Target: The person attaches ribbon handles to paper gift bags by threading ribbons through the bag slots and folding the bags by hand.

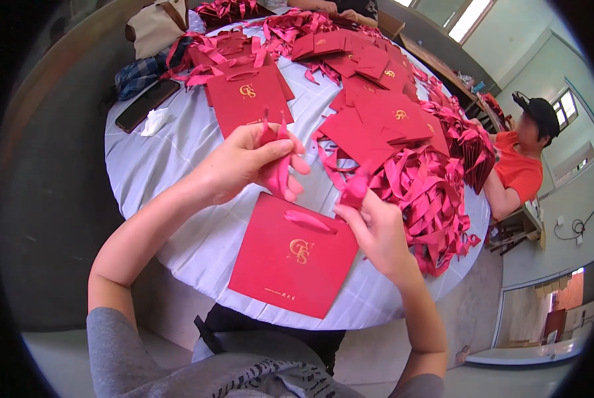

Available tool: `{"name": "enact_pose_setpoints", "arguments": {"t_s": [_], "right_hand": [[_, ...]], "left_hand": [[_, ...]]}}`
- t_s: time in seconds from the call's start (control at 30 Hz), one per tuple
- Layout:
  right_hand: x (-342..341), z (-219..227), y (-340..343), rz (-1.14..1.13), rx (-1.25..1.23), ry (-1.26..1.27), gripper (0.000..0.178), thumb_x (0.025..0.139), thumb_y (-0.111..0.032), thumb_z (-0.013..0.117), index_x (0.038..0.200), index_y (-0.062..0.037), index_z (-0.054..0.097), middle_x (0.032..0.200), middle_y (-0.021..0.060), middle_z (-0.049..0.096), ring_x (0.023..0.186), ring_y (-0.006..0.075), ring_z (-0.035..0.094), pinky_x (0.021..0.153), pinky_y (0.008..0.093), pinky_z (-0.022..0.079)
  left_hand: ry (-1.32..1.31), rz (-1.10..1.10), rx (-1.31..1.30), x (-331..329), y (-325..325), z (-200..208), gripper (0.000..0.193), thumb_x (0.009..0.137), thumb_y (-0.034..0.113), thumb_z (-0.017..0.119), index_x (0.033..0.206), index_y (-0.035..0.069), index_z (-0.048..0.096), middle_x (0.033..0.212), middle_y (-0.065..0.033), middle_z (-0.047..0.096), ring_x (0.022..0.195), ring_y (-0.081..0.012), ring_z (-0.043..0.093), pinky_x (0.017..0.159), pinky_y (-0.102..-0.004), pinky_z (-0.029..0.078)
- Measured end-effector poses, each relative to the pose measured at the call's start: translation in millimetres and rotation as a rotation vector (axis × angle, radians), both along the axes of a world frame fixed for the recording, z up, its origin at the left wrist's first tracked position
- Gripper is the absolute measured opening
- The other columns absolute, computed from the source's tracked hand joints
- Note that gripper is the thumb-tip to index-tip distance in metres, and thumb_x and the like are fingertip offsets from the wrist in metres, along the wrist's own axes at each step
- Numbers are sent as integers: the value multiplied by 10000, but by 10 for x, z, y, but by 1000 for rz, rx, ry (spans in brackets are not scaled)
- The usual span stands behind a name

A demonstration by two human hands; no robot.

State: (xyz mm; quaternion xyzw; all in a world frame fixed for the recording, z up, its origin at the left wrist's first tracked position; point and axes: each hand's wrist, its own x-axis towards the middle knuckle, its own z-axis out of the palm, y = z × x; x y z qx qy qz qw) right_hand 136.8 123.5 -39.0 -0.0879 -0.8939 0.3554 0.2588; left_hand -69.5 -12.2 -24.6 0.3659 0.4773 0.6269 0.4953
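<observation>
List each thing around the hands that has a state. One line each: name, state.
Left hand, closed on pink ribbon
Right hand, closed on second pink ribbon
Nearest red gift bag, flat, ribbon handle against its front
Red gift bags beyond, flat, overlapping
Ribbon pile, loose, tangled
Smartphone, flat, dark side up
White tissue, crumpled
Pale tablecloth, creased

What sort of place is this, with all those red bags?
Probably a small workshop: flat red paper bags and heaped shiny pink ribbons cover much of a round, white-clothed table, with an orange-shirted person beside it.
</observation>
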Motion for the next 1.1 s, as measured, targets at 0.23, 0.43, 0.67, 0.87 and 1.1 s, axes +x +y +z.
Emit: {"name": "enact_pose_setpoints", "arguments": {"t_s": [0.23,0.43,0.67,0.87,1.1], "right_hand": [[-287,-259,288,-20,-48,-201,237,797,-124,688,777,45,523,750,178,561,639,318,569,583,379,452],[-352,-450,376,9,-329,-253,104,834,-78,681,874,5,633,727,-3,613,650,38,537,588,219,448],[-335,-368,255,-67,-637,-125,58,825,-57,678,827,-12,641,667,0,620,552,45,528,494,201,407],[-366,-496,271,-190,-583,-125,75,833,-76,683,846,-14,643,635,12,604,494,37,503,398,184,353],[-403,-462,246,-259,-529,-129,118,797,-70,685,751,20,624,595,30,610,518,63,532,475,259,427]], "left_hand": [[1549,682,437,178,31,-297,553,746,66,666,1233,-22,419,1113,-210,552,1008,-390,548,897,-462,431],[1461,-339,562,599,-121,-574,535,869,345,578,1273,5,488,1328,-210,445,1238,-340,445,1057,-463,338],[1416,-402,438,675,-155,-604,615,880,335,564,1325,-56,401,1426,-253,319,1350,-369,295,1120,-471,239],[1423,-426,394,679,-149,-596,632,893,333,551,1346,-67,363,1433,-270,299,1365,-378,265,1126,-471,225],[1439,-428,338,694,-156,-610,685,890,387,533,1390,-36,329,1462,-243,270,1381,-361,243,1127,-478,211]]}}
